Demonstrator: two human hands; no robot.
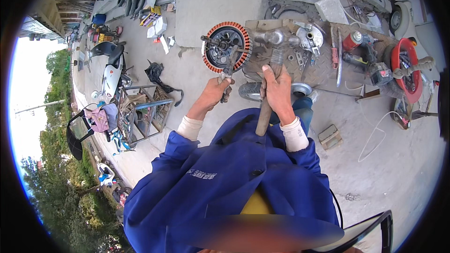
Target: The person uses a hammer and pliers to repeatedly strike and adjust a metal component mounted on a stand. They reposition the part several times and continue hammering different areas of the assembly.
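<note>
A round motor stator [217, 60] with orange copper windings and a dark core stands at the left end of the work table [323, 68]. My left hand [217, 93] is closed around a dark metal tool [229, 63], whose upper end reaches onto the stator's face; its exact kind is unclear. My right hand [277, 89] grips a hammer [275, 37] by its handle, wound with coiled wire below the head. The hammer head lies right of the stator, above the table; whether it touches anything cannot be told. Beside it lies a round silver metal cover [310, 37].
On the table are a red spray can [352, 40], a cordless power tool [375, 68] and hand tools. A red basin [407, 84] holding parts stands at the right. A metal rack [149, 107] and parked scooter [111, 76] are left. A block [330, 137] lies on the floor.
</note>
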